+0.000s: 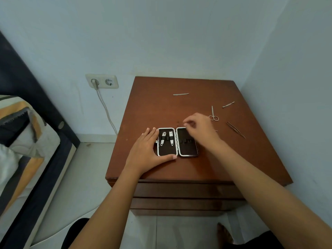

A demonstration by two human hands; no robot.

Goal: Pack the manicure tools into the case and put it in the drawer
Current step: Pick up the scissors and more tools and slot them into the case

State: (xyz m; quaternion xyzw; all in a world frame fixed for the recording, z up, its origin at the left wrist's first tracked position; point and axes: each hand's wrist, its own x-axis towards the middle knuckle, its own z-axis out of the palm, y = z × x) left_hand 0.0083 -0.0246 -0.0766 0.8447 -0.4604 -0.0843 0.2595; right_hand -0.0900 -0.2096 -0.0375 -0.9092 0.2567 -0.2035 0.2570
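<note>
Where our right hand (199, 129) covers the case (177, 141), its pinched fingers' contents stay unclear; left hand (146, 151) flat, released.

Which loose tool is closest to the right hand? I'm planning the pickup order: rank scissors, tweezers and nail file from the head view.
From the right hand:
1. Scissors, just beyond its knuckles, on the right.
2. Tweezers, further right.
3. Nail file, farthest, toward the wall.
</note>
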